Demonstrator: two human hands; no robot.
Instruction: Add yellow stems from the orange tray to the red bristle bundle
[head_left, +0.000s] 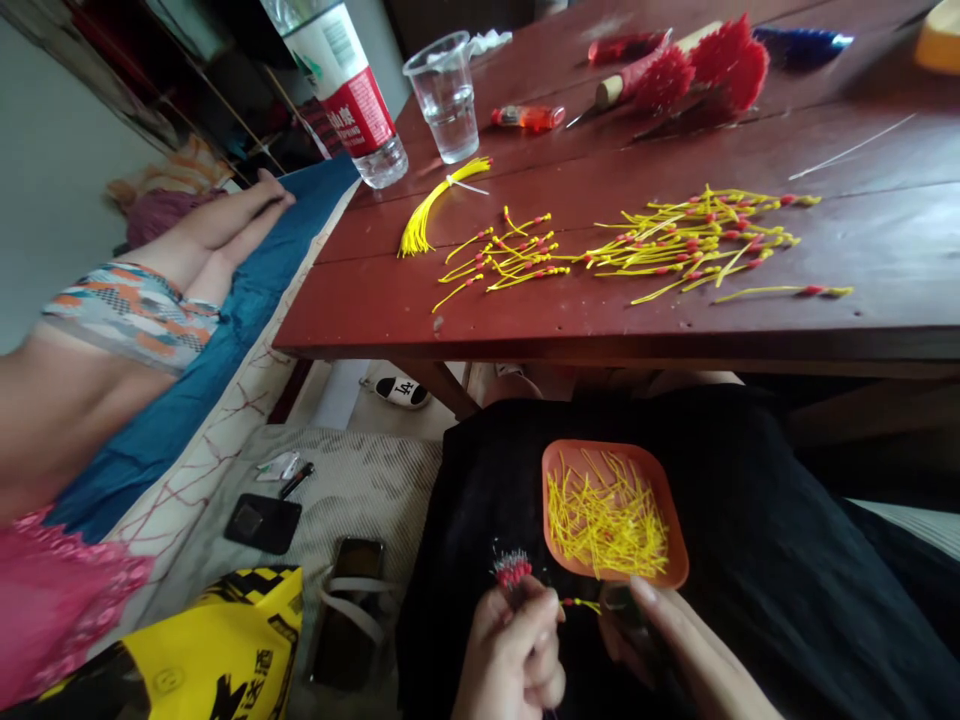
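My left hand (517, 645) is closed in a pinch over my lap. Out of its top sticks a small bundle of red pieces with fine silvery wires (512, 568). From its fingertips a short yellow cord with red beads (577, 603) reaches toward my right hand (690, 640). That hand is wrapped round a dark, smooth object (624, 603), blurred and partly covered by the fingers, so its kind is unclear. Just beyond both hands, an orange tray (551, 470) of loose yellow cord pieces (607, 515) rests on the black cloth across my lap.
Beaded yellow cords (690, 240) and a tied yellow bundle (427, 215) lie on the red-brown table (360, 290). A plastic cup (450, 110), a water bottle (356, 110) and a red-handled tool (529, 118) stand or lie behind. Phones are at left; a person lies on a bed.
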